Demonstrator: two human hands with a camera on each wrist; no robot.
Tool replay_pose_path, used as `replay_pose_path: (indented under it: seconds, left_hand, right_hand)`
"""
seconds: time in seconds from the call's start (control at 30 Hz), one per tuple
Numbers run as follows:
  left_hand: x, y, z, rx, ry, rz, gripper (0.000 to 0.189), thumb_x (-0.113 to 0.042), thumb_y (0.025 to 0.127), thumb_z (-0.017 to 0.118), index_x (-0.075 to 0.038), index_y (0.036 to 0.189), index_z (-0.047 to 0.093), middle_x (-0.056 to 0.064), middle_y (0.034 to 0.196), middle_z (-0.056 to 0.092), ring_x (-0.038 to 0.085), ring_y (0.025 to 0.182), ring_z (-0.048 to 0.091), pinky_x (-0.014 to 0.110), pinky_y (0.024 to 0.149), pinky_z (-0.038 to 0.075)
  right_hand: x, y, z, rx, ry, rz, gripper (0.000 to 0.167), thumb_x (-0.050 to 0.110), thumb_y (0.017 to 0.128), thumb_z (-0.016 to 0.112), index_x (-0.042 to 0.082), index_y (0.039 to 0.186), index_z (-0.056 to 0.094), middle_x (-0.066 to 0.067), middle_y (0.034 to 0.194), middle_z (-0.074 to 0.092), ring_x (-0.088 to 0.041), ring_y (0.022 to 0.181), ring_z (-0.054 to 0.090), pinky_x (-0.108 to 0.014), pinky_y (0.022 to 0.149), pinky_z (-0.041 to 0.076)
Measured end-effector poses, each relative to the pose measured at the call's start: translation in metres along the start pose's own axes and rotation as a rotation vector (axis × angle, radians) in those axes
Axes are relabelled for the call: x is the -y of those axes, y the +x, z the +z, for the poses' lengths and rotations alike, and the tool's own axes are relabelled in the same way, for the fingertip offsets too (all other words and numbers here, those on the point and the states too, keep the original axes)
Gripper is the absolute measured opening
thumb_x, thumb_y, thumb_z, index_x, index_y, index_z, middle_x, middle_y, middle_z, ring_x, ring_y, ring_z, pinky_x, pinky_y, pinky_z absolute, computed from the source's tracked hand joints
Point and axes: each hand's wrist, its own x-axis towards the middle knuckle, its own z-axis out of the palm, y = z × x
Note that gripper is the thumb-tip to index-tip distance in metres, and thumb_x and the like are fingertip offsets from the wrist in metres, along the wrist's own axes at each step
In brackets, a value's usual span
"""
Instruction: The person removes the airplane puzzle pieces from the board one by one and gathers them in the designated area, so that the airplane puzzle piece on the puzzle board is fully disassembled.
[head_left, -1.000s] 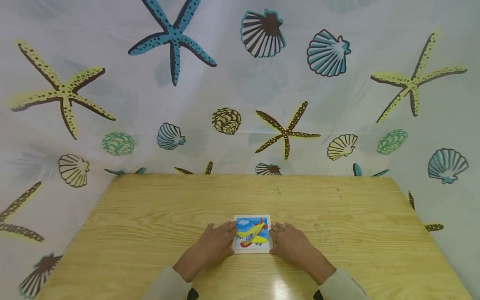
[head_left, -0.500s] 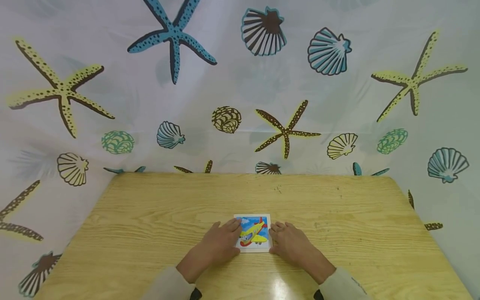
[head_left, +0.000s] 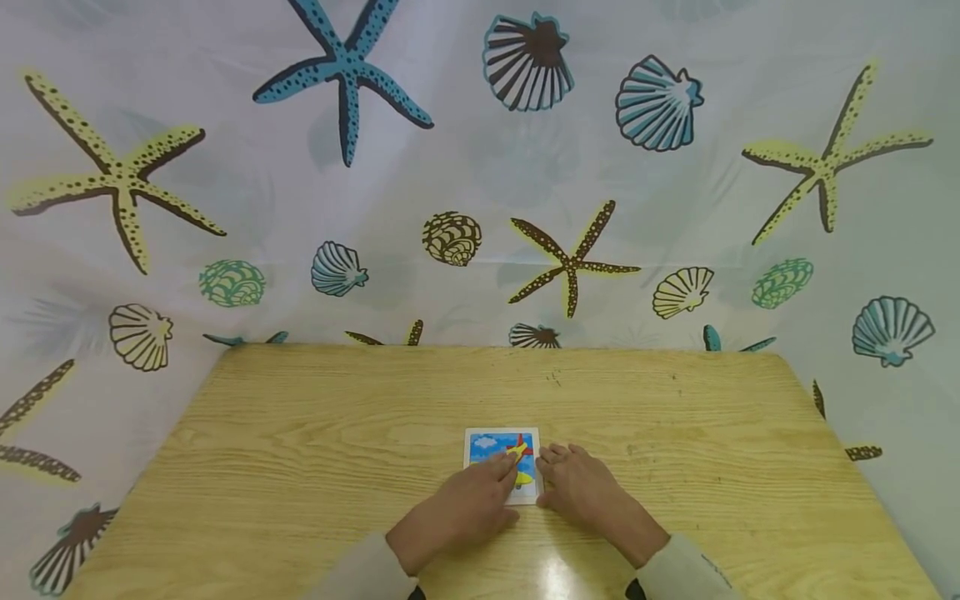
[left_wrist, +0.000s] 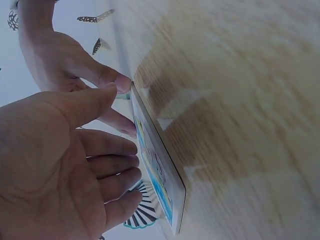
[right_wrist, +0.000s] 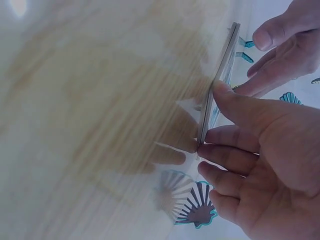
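Looking down at a white-bordered airplane picture board (head_left: 498, 446), lying on the wood-grain desk (head_left: 300, 417) at lower centre of the frame, in nearly the same spot as a second ago. Compared with then, find the left hand (head_left: 471, 500) clearly shifted: first beside the board's left border, then lapped slightly over it, now reaching across the middle of the picture, with fingers extended and close together. Can no longer see the airplane's nose; can make out only the red tail (head_left: 521, 442), some yellow body and wing, and the white cloud (head_left: 484, 442) at upper left of the board. In the left wrist view, see those fingers only gently bent over the board, clasping nothing; cannot tell whether touching its face.

Find the right hand (head_left: 581, 487) placed as before, against the board's right edge, with thumb at the lower corner and fingertips higher up, touching the edge without wrapping round it, thumb and fingers apart. Notice the left sleeve (head_left: 367, 567) moved rightward at the bottom of the frame, the right sleeve (head_left: 686, 571) hardly moved. Behind, across the upper frame, see the starfish-and-shell cloth (head_left: 420, 183) barely displaced.
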Motion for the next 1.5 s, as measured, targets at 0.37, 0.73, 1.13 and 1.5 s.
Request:
replay_pose_path:
  seconds: [0.37, 0.73, 1.13, 1.5]
  left_hand:
    - [0.003, -0.004, 0.005, 0.029, -0.022, -0.027, 0.063, -0.046, 0.093, 0.055, -0.003, 0.138, 0.047, 0.009, 0.151, 0.038, 0.022, 0.139, 0.038, 0.033, 0.111, 0.034]
    - [0.006, -0.003, 0.003, 0.016, -0.094, -0.019, 0.066, -0.048, 0.09, 0.058, -0.002, 0.136, 0.047, 0.013, 0.15, 0.036, 0.026, 0.136, 0.04, 0.036, 0.103, 0.043]
    - [0.003, 0.004, 0.004, 0.044, -0.049, -0.036, 0.081, -0.056, 0.087, 0.057, -0.002, 0.145, 0.036, 0.011, 0.156, 0.027, 0.028, 0.141, 0.029, 0.052, 0.101, 0.041]
    - [0.001, -0.003, 0.0, 0.086, -0.083, -0.027, 0.089, -0.056, 0.086, 0.059, 0.0, 0.148, 0.027, 0.012, 0.158, 0.018, 0.031, 0.144, 0.02, 0.053, 0.1, 0.042]
  right_hand:
    - [-0.001, 0.009, -0.01, 0.026, 0.113, 0.029, 0.044, 0.041, 0.084, 0.069, 0.005, 0.108, 0.068, -0.008, 0.119, 0.066, -0.023, 0.113, 0.06, -0.039, 0.1, 0.044]
    - [0.005, 0.035, -0.035, -0.083, 0.249, 0.042, 0.018, 0.024, 0.085, 0.07, 0.009, 0.095, 0.073, -0.003, 0.089, 0.068, -0.018, 0.081, 0.063, -0.028, 0.067, 0.051]
    - [0.013, 0.074, -0.031, -0.045, 0.367, 0.077, 0.019, 0.02, 0.09, 0.064, 0.007, 0.103, 0.069, -0.003, 0.092, 0.064, -0.015, 0.082, 0.057, -0.028, 0.071, 0.049]
    - [0.024, 0.093, -0.026, -0.012, 0.419, 0.099, 0.024, 0.024, 0.09, 0.065, 0.011, 0.11, 0.068, -0.001, 0.098, 0.061, -0.014, 0.086, 0.056, -0.029, 0.076, 0.049]
